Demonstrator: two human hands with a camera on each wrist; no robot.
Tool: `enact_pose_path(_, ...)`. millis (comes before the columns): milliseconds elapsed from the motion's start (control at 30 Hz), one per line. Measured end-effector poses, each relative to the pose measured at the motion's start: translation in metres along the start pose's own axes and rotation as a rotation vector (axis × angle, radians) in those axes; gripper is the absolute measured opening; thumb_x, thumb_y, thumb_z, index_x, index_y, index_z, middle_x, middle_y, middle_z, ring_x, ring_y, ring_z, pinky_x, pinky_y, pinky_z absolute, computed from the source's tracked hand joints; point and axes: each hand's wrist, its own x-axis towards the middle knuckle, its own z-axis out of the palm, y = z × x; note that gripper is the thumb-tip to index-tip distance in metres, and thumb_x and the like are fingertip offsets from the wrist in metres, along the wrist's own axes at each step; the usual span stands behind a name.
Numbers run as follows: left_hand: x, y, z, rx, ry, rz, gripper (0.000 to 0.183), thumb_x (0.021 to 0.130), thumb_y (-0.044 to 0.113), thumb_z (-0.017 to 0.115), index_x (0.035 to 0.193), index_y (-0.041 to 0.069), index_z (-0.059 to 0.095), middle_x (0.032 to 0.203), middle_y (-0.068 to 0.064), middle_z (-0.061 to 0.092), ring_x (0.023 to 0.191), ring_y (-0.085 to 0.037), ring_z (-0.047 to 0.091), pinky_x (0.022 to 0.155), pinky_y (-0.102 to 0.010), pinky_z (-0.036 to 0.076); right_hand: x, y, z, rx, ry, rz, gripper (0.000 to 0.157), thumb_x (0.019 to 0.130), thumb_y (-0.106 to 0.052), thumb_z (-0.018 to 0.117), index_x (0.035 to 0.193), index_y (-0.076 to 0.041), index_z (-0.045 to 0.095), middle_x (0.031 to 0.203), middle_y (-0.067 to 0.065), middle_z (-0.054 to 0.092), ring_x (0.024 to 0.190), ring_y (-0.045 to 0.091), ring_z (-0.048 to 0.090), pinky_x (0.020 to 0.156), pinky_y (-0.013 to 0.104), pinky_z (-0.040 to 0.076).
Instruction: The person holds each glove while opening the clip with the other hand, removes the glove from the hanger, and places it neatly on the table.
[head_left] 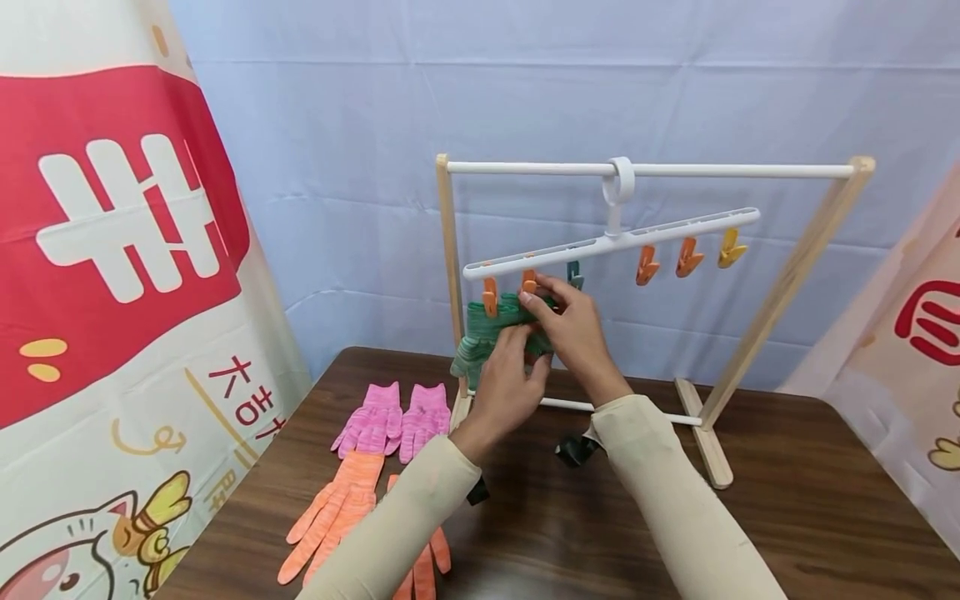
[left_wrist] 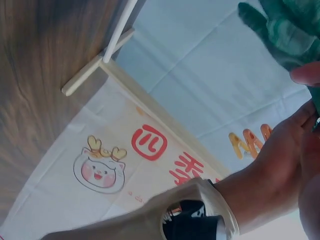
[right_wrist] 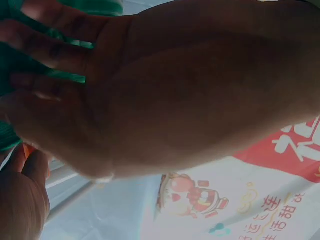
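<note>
A green striped glove [head_left: 480, 333] hangs cuff up from the left end of the white hanger [head_left: 615, 242], where an orange clothespin [head_left: 490, 297] grips its cuff. My left hand [head_left: 508, 379] holds the glove just below the cuff, its fingers on the fabric. Right beside it, my right hand [head_left: 573, 329] pinches a second orange clothespin [head_left: 528, 281] at the cuff's upper edge. In the left wrist view the glove's fingers [left_wrist: 290, 35] dangle near the hands. The right wrist view shows a hand's fingers laid over green fabric [right_wrist: 10, 132].
The hanger tilts, left end low, on a wood-and-white rack [head_left: 787, 292]. It also carries a dark green clothespin [head_left: 575, 275], two orange ones [head_left: 647, 267] and a yellow one [head_left: 731, 248]. Pink gloves [head_left: 371, 421] and orange gloves [head_left: 337, 508] lie on the brown table [head_left: 570, 533].
</note>
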Motion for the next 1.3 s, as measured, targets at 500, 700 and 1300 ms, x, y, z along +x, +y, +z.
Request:
enact_pose_path(500,-0.002,-0.008,0.004,0.119,0.119,-0.156,0.057,0.089,0.028,0.056,0.139,0.009,0.034,0.128,-0.008,0.044,0.093,-0.019,0.056,0.071,-0.037,0.048,0.007,0.017,-0.006,-0.078,0.016,-0.078,0.049,0.084,-0.045,0.061,0.121,-0.014,0.058,0.103,0.002,0.064,0.096,0.014,0.057,0.084,0.037,0.045)
enact_pose_path(700,0.011,-0.014,-0.002,0.051,0.169,-0.194,0.036,0.089,0.028,0.057,0.12,0.01,0.056,0.112,-0.007,0.059,0.099,-0.022,0.057,0.081,-0.04,0.045,0.007,0.013,-0.009,-0.101,-0.013,-0.077,0.044,0.084,-0.044,0.061,0.114,-0.012,0.061,0.096,0.002,0.064,0.093,0.014,0.057,0.082,0.037,0.045)
enact_pose_path(1300,0.021,-0.014,-0.011,-0.29,0.138,-0.262,0.013,0.087,0.024,0.062,0.082,0.012,0.062,0.065,0.001,0.048,0.06,-0.014,0.045,0.054,-0.027,0.036,0.008,-0.001,-0.013,0.09,-0.106,-0.031,0.037,0.089,-0.035,0.057,0.118,-0.011,0.06,0.11,0.006,0.064,0.106,0.013,0.053,0.089,0.038,0.041)
